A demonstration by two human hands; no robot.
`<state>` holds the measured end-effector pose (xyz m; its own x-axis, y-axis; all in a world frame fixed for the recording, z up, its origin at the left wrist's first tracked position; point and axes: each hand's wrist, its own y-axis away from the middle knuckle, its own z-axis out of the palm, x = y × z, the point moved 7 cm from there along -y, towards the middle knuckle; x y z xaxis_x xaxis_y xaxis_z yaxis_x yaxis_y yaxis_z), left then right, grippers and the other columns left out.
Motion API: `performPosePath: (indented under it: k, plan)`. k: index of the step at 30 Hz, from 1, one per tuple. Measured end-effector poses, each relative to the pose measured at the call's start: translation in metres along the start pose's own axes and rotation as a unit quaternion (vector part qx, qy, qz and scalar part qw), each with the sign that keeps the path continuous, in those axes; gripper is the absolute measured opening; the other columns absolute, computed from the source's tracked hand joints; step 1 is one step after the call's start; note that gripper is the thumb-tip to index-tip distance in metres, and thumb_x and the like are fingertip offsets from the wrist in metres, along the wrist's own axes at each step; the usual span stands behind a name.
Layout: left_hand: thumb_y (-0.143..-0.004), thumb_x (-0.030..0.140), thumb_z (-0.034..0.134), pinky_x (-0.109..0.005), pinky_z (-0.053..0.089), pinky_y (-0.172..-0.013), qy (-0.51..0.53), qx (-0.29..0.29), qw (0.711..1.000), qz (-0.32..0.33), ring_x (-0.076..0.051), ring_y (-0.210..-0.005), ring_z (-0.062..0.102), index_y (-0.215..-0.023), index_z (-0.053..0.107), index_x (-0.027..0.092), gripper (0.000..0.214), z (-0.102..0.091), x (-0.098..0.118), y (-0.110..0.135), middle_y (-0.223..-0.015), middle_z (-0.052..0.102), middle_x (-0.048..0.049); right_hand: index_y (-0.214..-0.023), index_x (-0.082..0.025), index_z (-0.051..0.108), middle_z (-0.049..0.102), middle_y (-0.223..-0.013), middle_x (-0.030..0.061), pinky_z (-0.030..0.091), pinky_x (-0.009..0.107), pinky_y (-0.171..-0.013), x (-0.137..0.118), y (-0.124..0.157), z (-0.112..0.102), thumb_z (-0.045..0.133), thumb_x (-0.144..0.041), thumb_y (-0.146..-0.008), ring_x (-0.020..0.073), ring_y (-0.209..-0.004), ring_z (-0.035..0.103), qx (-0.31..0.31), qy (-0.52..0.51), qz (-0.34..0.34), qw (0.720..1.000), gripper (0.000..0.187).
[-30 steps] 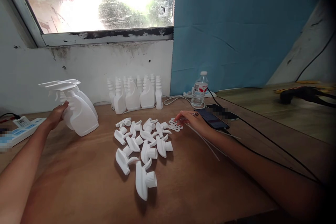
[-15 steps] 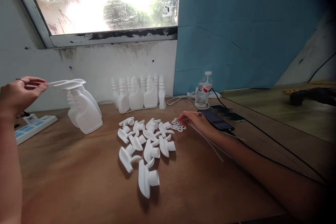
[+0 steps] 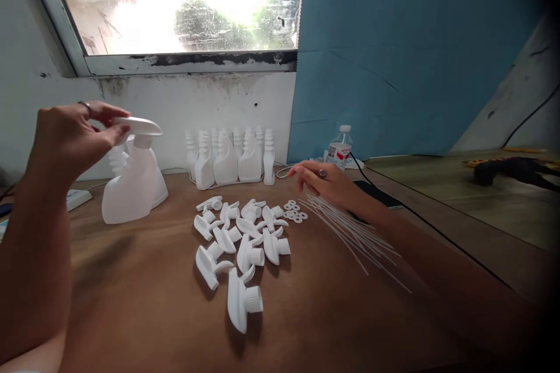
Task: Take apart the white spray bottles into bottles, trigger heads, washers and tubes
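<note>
My left hand (image 3: 72, 143) is raised at the left, fingers curled onto the trigger head of a white spray bottle (image 3: 133, 186) standing on the wooden table (image 3: 131, 303). A second bottle stands right behind it. My right hand (image 3: 326, 183) hovers just above small white washers (image 3: 294, 211) and a fan of thin white tubes (image 3: 354, 233), fingers stretched out leftward and nothing visible in them. Between the hands lies a pile of several loose white trigger heads (image 3: 236, 239).
A row of several uncapped white bottles (image 3: 227, 157) stands against the wall under the window. A water bottle (image 3: 339, 148), a dark phone (image 3: 378, 192) and a black cable lie right of my right hand. A power strip (image 3: 79, 198) sits at the far left.
My left hand let go of the bottle's body, rose, and now closes on its trigger head. My right hand lifted off the washers. The view shifted slightly, showing more of the tubes.
</note>
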<state>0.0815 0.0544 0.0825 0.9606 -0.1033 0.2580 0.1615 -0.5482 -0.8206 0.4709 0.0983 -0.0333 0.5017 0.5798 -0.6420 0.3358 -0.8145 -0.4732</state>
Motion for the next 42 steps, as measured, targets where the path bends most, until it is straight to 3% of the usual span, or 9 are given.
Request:
performPosePath:
  k: [4, 8, 12, 16, 21, 25, 31, 35, 42]
  plan:
    - [-0.083, 0.032, 0.062, -0.034, 0.049, -0.080, 0.048, 0.031, 0.984, 0.168, -0.012, -0.073, 0.058, -0.106, 0.070, 0.021, 0.027, -0.023, 0.079, 0.024, -0.082, 0.058, 0.0058, -0.114, -0.023, 0.059, 0.062, -0.083, -0.0008, 0.033, 0.022, -0.052, -0.064, -0.014, 0.000, 0.057, -0.047, -0.086, 0.0049, -0.049, 0.040, 0.024, 0.038, -0.109, 0.993, 0.036]
    - [-0.091, 0.035, 0.051, -0.033, 0.050, -0.082, 0.110, -0.014, 0.939, 0.326, -0.015, -0.097, 0.060, -0.106, 0.067, 0.024, 0.024, -0.025, 0.147, 0.057, -0.097, 0.063, 0.0065, -0.132, -0.026, 0.047, 0.060, -0.095, -0.0014, 0.032, 0.020, -0.053, -0.114, -0.019, 0.013, 0.074, -0.048, -0.071, 0.0030, -0.051, 0.038, 0.035, 0.057, -0.175, 0.982, 0.071]
    - [-0.094, 0.038, 0.048, -0.040, 0.048, -0.091, 0.107, -0.075, 0.929, 0.345, -0.019, -0.110, 0.056, -0.109, 0.062, 0.031, 0.022, -0.001, 0.175, 0.074, -0.103, 0.066, 0.0059, -0.097, -0.018, 0.064, 0.052, -0.068, -0.0033, 0.030, 0.020, -0.053, -0.126, -0.023, 0.022, 0.073, -0.049, -0.071, 0.0061, -0.056, 0.042, 0.037, 0.061, -0.202, 0.977, 0.041]
    - [-0.089, 0.038, 0.059, -0.036, 0.049, -0.089, 0.211, -0.024, 0.905, 0.368, -0.022, -0.111, 0.056, -0.128, 0.051, 0.027, 0.042, 0.012, 0.174, 0.070, -0.117, 0.064, -0.0048, -0.069, -0.016, 0.059, 0.047, -0.058, -0.0041, 0.026, 0.022, -0.046, -0.109, -0.028, 0.005, 0.079, -0.045, -0.065, 0.0060, -0.051, 0.037, 0.100, 0.033, -0.161, 0.981, 0.036]
    - [-0.073, 0.061, 0.066, -0.032, 0.050, -0.074, 0.182, -0.147, 0.922, 0.309, -0.022, -0.092, 0.062, -0.133, 0.047, 0.025, 0.072, 0.066, 0.152, 0.045, -0.113, 0.065, -0.0073, -0.071, -0.016, 0.059, 0.052, -0.055, -0.0018, 0.033, 0.023, -0.040, -0.088, -0.029, -0.039, 0.075, -0.049, -0.069, 0.0078, -0.045, 0.042, 0.252, -0.033, -0.083, 0.964, 0.036]
    - [-0.069, 0.063, 0.067, -0.025, 0.048, -0.059, 0.210, -0.228, 0.922, 0.234, -0.018, -0.071, 0.063, -0.106, 0.066, 0.020, 0.057, 0.103, 0.134, 0.033, -0.086, 0.068, -0.0045, -0.076, -0.018, 0.060, 0.053, -0.057, -0.0012, 0.039, 0.024, -0.041, -0.079, -0.033, -0.045, 0.075, -0.048, -0.070, 0.0095, -0.047, 0.047, 0.215, -0.036, -0.098, 0.971, 0.034]
    - [-0.069, 0.064, 0.064, -0.021, 0.051, -0.054, 0.366, -0.468, 0.787, 0.168, -0.018, -0.071, 0.066, -0.109, 0.068, 0.019, 0.060, 0.140, 0.113, 0.042, -0.096, 0.070, -0.0064, -0.092, -0.023, 0.066, 0.063, -0.089, 0.0007, 0.040, 0.023, -0.048, -0.098, -0.022, -0.035, 0.079, -0.037, -0.066, 0.0108, -0.064, 0.052, 0.096, 0.017, -0.225, 0.969, 0.032]
    - [-0.067, 0.067, 0.064, -0.022, 0.052, -0.052, 0.393, -0.520, 0.746, 0.138, -0.019, -0.068, 0.067, -0.109, 0.069, 0.020, 0.063, 0.148, 0.103, 0.045, -0.088, 0.071, -0.0057, -0.120, -0.030, 0.056, 0.063, -0.112, 0.0016, 0.040, 0.020, -0.045, -0.107, -0.018, -0.032, 0.077, -0.033, -0.071, 0.0118, -0.076, 0.057, 0.022, -0.026, -0.242, 0.970, 0.054]
    - [-0.067, 0.055, 0.072, -0.019, 0.052, -0.054, 0.400, -0.558, 0.721, 0.095, -0.018, -0.072, 0.067, -0.106, 0.069, 0.020, 0.052, 0.160, 0.105, 0.052, -0.090, 0.071, -0.0040, -0.094, -0.019, 0.071, 0.060, -0.066, -0.0018, 0.033, 0.022, -0.042, -0.090, -0.025, -0.030, 0.077, -0.037, -0.067, 0.0099, -0.055, 0.051, 0.030, 0.084, -0.146, 0.985, 0.033]
